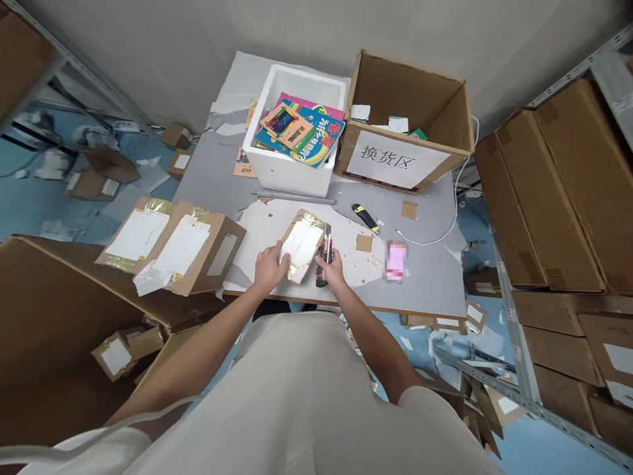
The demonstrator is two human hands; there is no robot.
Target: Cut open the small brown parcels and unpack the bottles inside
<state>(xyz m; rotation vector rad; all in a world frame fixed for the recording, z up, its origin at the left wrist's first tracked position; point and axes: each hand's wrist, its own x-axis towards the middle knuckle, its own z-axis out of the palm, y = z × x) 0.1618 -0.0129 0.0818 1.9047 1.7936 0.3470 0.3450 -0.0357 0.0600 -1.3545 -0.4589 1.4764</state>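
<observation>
Left hand [270, 267]: closed on the near left edge of the box, thumb laid over its top face, fingers at its side.
Right hand [332, 270]: wrapped round the red cutter, thumb on its body.
Box [302, 247]: small, brown, at the near edge of the table, between the two hands; a white label covers most of its top, with shiny tape at both ends.
Red cutter [325, 257]: black and red, lengthwise along the box's right side; whether its blade is out, I cannot tell.
Yellow cutter [366, 218]: black and yellow, lying on the table beyond the right hand.
Table [430, 290]: grey top, with a paler patch under the hands.
Scraps: two brown card squares, one [364, 243] near the yellow cutter, the other [409, 210] farther back.
Pink thing [396, 262]: right of the nearer square, blurred out.
Cable [445, 235]: white, curving over the table's right side.
Foam bin [291, 178]: white, at the back, with colourful books [306, 135] heaped in it.
Signed carton [459, 132]: just right of the foam bin, open, bearing a handwritten white sign [395, 158].
Left side: two labelled parcels [205, 254] side by side, above a large open carton [44, 316] holding smaller parcels.
Right side: stacked cartons [568, 198] on a metal rack.
</observation>
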